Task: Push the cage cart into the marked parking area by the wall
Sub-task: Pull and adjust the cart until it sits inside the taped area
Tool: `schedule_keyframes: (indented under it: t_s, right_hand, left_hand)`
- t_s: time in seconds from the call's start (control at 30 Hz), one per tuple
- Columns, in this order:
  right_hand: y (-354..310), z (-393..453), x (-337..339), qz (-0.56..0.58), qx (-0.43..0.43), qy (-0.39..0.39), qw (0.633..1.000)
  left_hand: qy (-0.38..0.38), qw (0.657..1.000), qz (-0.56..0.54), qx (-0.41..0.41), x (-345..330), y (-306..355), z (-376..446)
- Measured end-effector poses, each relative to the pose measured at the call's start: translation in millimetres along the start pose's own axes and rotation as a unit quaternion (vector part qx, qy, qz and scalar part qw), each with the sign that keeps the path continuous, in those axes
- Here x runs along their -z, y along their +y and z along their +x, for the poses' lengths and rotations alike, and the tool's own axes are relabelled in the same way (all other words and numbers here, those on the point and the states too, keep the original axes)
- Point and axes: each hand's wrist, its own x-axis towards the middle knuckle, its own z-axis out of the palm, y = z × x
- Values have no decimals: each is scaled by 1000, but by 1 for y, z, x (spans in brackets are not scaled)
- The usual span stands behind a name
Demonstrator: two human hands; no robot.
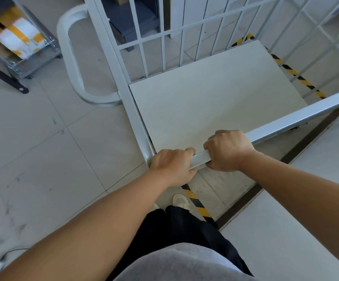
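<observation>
Head view: the cage cart is seen from above, gripped at its near top rail by both hands, so the pushing step is judged to be under way. The left hand is closed over the rail close to the near-left corner post, and the right hand is wrapped around the same rail just beside it, fingers curled under. The cart is made of pale grey barred panels around a bare, light-coloured deck with nothing loaded on it; a rounded tube handle projects from its left side. Yellow-and-black floor tape is visible through the bars on the far right, and another strip runs beneath the hands near a white shoe, so the cart appears to stand on or across the marked area, with the wall close along the right. How squarely it sits inside the lines cannot be told. The next move is judged to call for a steady forward push with slight steering to keep the right side clear of the wall.
</observation>
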Motion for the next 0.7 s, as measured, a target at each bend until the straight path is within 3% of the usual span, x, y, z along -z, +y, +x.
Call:
schedule_keyframes:
  t_s: [0.27, 0.5, 0.7]
  right_hand:
    - [-11, -5, 6, -25, -64, -17, 997]
    - [-45, -11, 7, 28, -241, -9, 970]
    - [-97, -10, 20, 156, -310, -5, 938]
  left_hand:
    - [-16, 999, -28, -36, 1, -4, 0]
    - [-53, 991, -56, -107, 11, -13, -2]
    - [4, 969, 109, -220, 29, -37, -6]
